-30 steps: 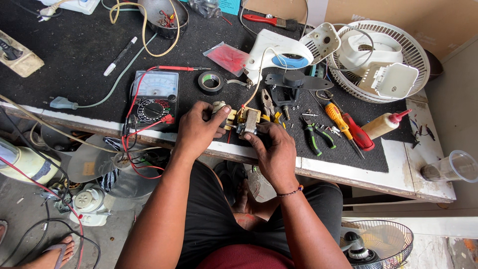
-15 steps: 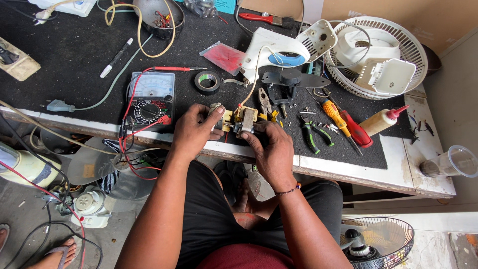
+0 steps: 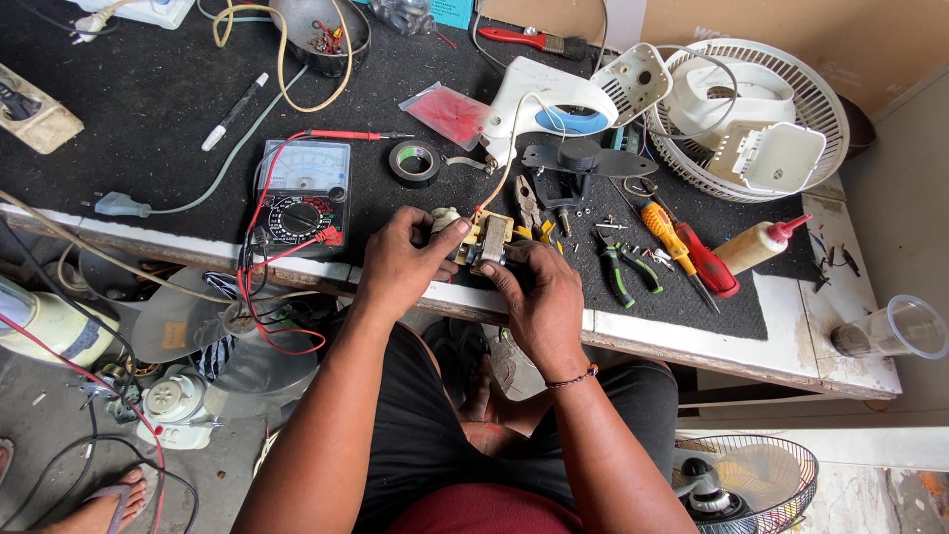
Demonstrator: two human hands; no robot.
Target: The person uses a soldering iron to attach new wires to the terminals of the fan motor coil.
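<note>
Both hands hold a small fan motor [image 3: 484,240] with yellow-taped coils at the near edge of the black-matted workbench [image 3: 148,109]. My left hand [image 3: 405,259] grips its left end, thumb on top. My right hand [image 3: 539,292] pinches its right side with the fingers curled around it. Thin wires run from the motor up to a white fan housing [image 3: 554,99]. An analog multimeter [image 3: 301,193] with red leads lies just left of my left hand.
A black tape roll [image 3: 413,161], green-handled pliers [image 3: 623,272], screwdrivers [image 3: 682,242], a glue bottle [image 3: 756,244] and a white fan grille [image 3: 756,119] lie on the bench. A plastic cup [image 3: 905,328] stands at the right edge. Fan parts and cables litter the floor at left.
Both hands have stayed on the motor at the bench edge, only shifting their grip slightly. Nothing else has moved.
</note>
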